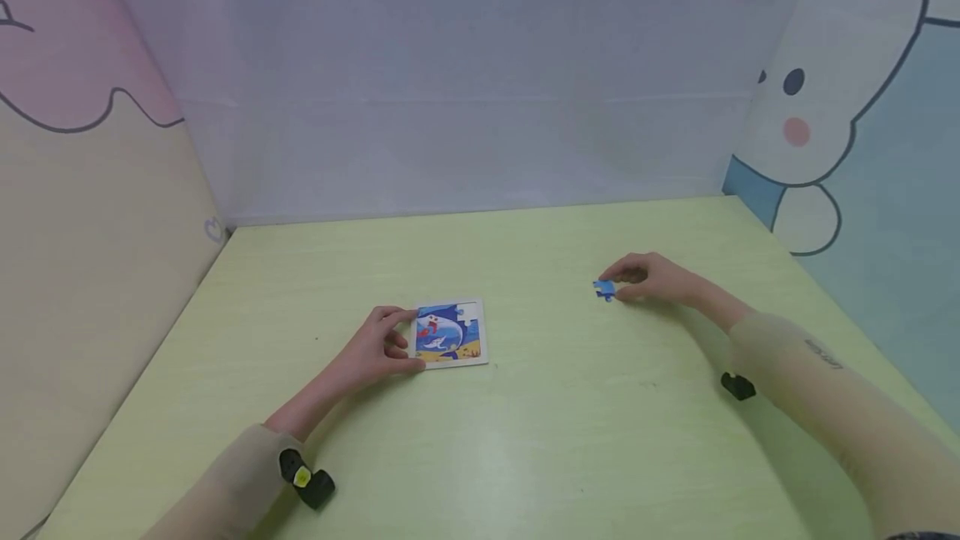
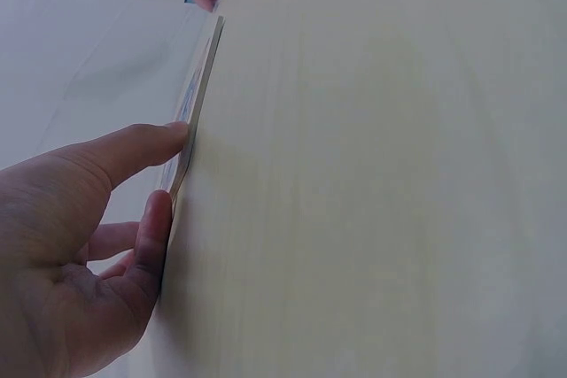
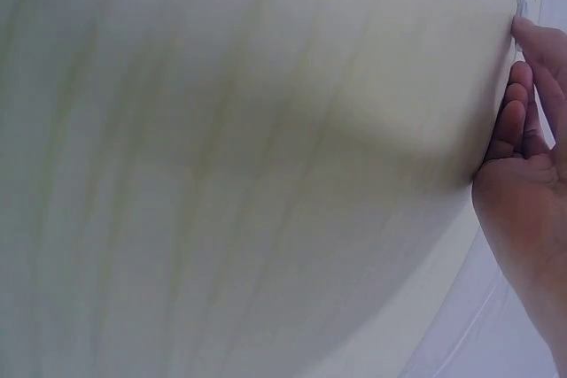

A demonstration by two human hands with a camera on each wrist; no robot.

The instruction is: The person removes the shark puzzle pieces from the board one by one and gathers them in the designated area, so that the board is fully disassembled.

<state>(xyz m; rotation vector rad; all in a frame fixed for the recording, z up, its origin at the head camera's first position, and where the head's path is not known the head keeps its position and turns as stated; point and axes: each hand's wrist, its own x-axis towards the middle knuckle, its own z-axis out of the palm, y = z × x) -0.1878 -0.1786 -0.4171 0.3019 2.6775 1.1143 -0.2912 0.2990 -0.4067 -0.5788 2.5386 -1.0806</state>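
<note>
"What has the left hand got?"

"The puzzle. It grips the left side, a finger at the far corner and the thumb at the near one, spread about as wide as that side is long. The fingers between are bent."

"And the right hand?"

"Held narrow: thumb and fingertip pinch a blue piece. The piece pokes out past the tips, toward the puzzle. The right wrist view shows it only as a thin sliver at the fingertips."

"Is the piece touching the table?"

"I can't tell. The hand is low, with its shadow close by."

"How much room is there?"

"A broad stretch of table lies between the piece and the puzzle, and more on the near side of both. The puzzle sits well apart from every edge. The far edge runs along the white backdrop, beyond both hands; the right hand is nearer the right edge than the left hand is."

"So where is the puzzle from each hand?"

"Flat on the table, just right of the left palm, and well to the left of the right hand, a bit nearer the person. Its white gap is at the far right corner, on the side facing the piece."
</note>
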